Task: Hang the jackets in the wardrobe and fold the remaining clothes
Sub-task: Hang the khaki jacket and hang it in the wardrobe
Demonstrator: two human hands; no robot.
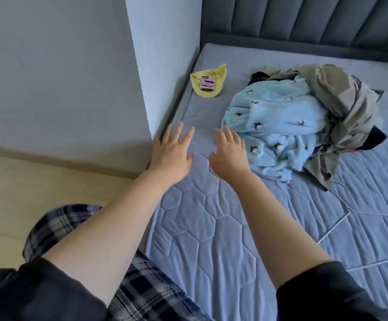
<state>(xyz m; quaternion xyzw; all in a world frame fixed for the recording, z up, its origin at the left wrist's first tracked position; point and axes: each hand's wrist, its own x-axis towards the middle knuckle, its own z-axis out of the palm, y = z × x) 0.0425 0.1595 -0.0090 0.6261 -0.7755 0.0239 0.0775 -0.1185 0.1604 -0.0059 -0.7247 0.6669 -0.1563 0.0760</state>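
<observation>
Reach | I have left hand and right hand spread, holding nothing, near the heap: blue fleece over olive jacket, far right on mattress

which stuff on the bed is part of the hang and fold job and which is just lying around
Job: light blue fleece garment; olive jacket; dark clothing under them.

Lying about: yellow cloth; small pink item on it.

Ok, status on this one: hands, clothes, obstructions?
Left hand and right hand open, empty. Crumpled light-blue fleece garment and olive jacket unsorted on quilted mattress. Nothing blocking.
</observation>
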